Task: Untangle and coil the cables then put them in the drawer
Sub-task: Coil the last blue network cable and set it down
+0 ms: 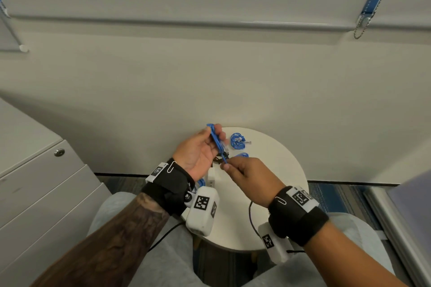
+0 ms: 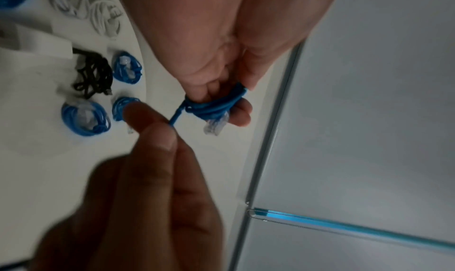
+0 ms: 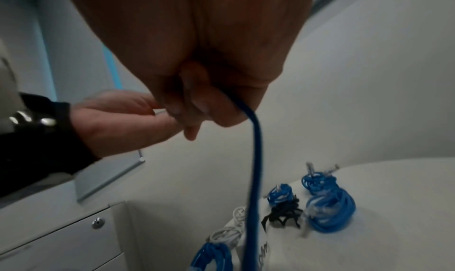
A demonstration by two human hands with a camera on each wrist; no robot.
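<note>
Blue ethernet cable (image 2: 214, 108) is the one in play, thin round rubbery cord wound in a few loops round the left hand (image 1: 198, 154) fingers (image 2: 240, 111), with its clear plastic plug (image 2: 215, 126) dangling off the coil. Left hand is palm-up above the back edge of the round white table (image 1: 279, 193), fingers curled round the loops. Right hand (image 1: 249, 177) sits just beside it, thumb and forefinger pinching the free strand tight, other fingers tucked in; from the right wrist view that strand (image 3: 253, 178) hangs straight down out of the grip.

On the smooth tabletop there are three finished blue coils (image 2: 85, 118), each a small tight ring with clear plugs poking out, plus a messy flat black cable (image 2: 94, 73) between them and a white cable bundle (image 2: 98, 12) further off. Another blue bunch (image 3: 211, 257) sits at the table's near edge, cut off by the frame, so can't say how neat it is.

Grey metal drawer cabinet (image 1: 46, 182) with a round lock (image 1: 59, 152) is off to the left, drawers closed. Both wrist views are pretty blurry, and the right hand covers where its strand ends.
</note>
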